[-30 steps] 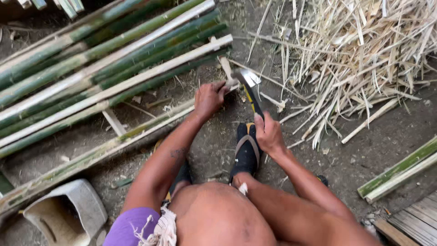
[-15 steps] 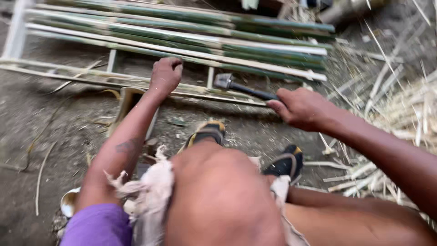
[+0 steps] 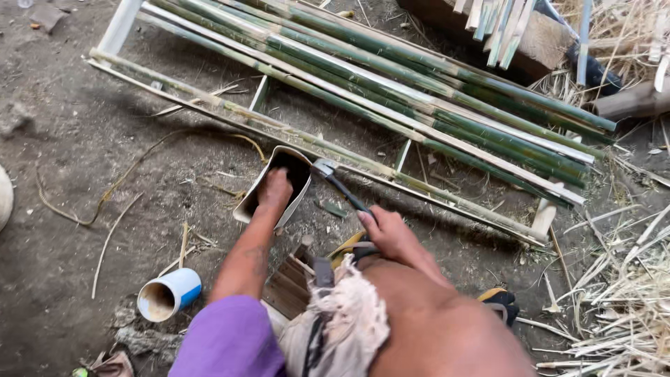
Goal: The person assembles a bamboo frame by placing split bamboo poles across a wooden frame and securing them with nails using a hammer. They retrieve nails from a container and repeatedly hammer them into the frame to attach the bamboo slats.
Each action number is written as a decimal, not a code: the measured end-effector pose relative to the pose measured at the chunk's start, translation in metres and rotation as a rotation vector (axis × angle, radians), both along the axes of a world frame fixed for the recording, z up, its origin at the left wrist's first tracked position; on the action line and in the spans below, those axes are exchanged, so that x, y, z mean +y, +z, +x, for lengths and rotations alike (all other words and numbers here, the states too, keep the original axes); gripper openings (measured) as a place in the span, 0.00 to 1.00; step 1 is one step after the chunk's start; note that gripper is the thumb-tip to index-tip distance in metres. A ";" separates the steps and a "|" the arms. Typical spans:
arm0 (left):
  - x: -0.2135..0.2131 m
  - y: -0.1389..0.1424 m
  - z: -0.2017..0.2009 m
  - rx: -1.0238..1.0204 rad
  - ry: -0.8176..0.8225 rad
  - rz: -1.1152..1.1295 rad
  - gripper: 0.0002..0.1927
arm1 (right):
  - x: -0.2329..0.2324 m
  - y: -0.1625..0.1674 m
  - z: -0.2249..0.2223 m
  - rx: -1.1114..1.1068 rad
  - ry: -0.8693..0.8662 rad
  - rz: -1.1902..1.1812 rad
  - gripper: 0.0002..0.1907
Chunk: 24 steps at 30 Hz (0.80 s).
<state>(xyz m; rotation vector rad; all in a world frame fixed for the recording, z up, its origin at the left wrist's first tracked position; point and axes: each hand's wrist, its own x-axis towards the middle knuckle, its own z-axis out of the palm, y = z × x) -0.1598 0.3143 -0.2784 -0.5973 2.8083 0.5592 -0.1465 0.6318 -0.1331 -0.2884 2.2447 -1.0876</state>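
My left hand [image 3: 274,190] reaches into the open mouth of a cut white plastic container [image 3: 250,202] lying on the dirt; its fingers are curled inside, and whether they hold anything is hidden. My right hand [image 3: 392,236] grips the black handle of a hammer [image 3: 335,180], whose metal head rests just right of the container's rim. Right behind both hands runs a frame of long split green bamboo slats [image 3: 391,98] laid on pale crosspieces [image 3: 120,28].
A white and blue cup [image 3: 167,293] lies on its side at lower left. A small wooden block [image 3: 289,283] sits under my left arm. Dry bamboo shavings [image 3: 621,279] pile up on the right, with more wood [image 3: 530,35] at the top right.
My left hand left the bamboo slat and went down into the white container. My right hand kept the hammer and drew it closer. The view swung left.
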 end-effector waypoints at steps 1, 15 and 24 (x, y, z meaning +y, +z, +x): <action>0.001 0.000 -0.002 0.096 0.002 0.039 0.16 | -0.005 -0.006 0.000 -0.002 -0.001 0.018 0.24; 0.121 0.088 -0.049 0.386 -0.130 0.567 0.07 | 0.071 -0.024 0.040 0.095 -0.417 0.247 0.20; 0.205 0.020 -0.068 0.362 -0.410 0.607 0.07 | 0.100 -0.052 0.066 -0.009 -0.529 0.296 0.20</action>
